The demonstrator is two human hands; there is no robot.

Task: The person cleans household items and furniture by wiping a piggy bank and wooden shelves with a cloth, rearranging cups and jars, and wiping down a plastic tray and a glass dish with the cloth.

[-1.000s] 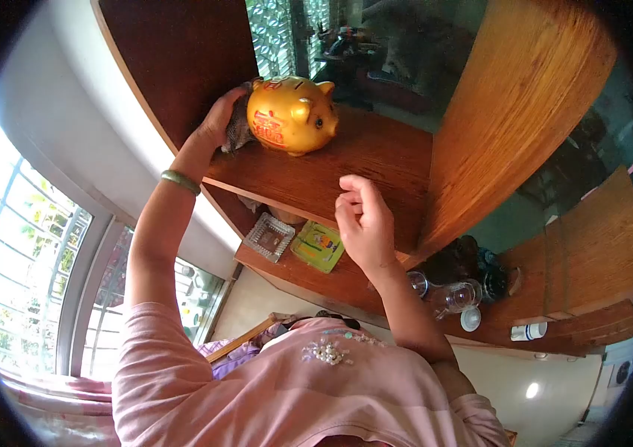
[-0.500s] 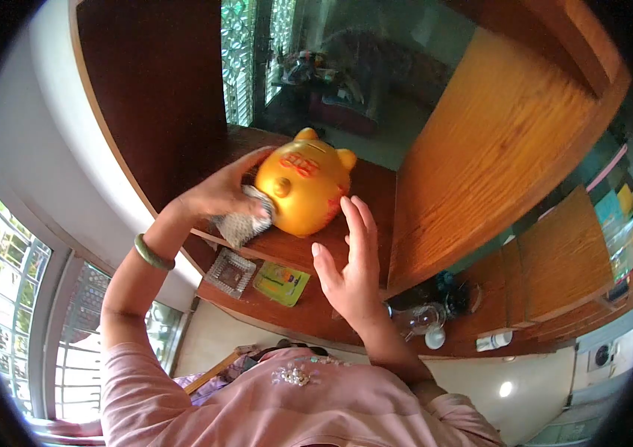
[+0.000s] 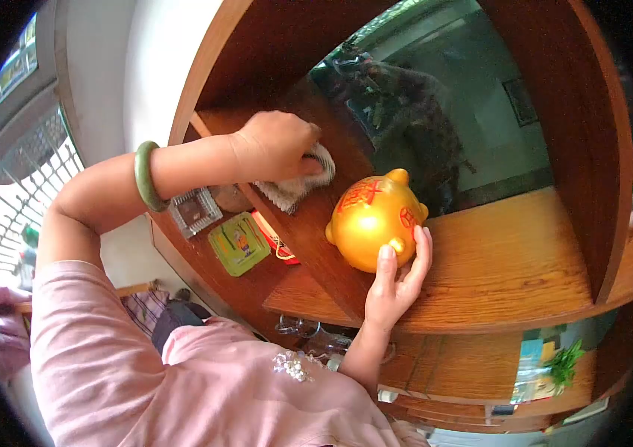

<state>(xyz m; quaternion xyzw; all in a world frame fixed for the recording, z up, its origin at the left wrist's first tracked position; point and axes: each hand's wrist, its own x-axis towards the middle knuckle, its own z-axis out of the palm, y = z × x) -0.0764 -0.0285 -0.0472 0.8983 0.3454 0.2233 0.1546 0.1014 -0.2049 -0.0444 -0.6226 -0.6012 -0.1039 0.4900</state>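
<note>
A shiny golden-yellow piggy bank with red markings sits tilted on the wooden shelf. My right hand grips its near lower side, the thumb and fingers around one small stubby foot. Farther left, my left hand is closed on a grey-white cloth and presses it on the darker shelf surface, apart from the piggy bank. Its fingertips are partly hidden by the hand and the cloth. A green bangle circles my left wrist.
Upright wooden panels flank the shelf, with dark reflective glass behind. On a lower shelf lie a clear glass dish, a green-yellow packet and a red item. A green plant stands at lower right.
My left hand and the cloth have left the piggy bank for the shelf surface. The piggy bank has turned, and my right hand now grips it. The view has swung round.
</note>
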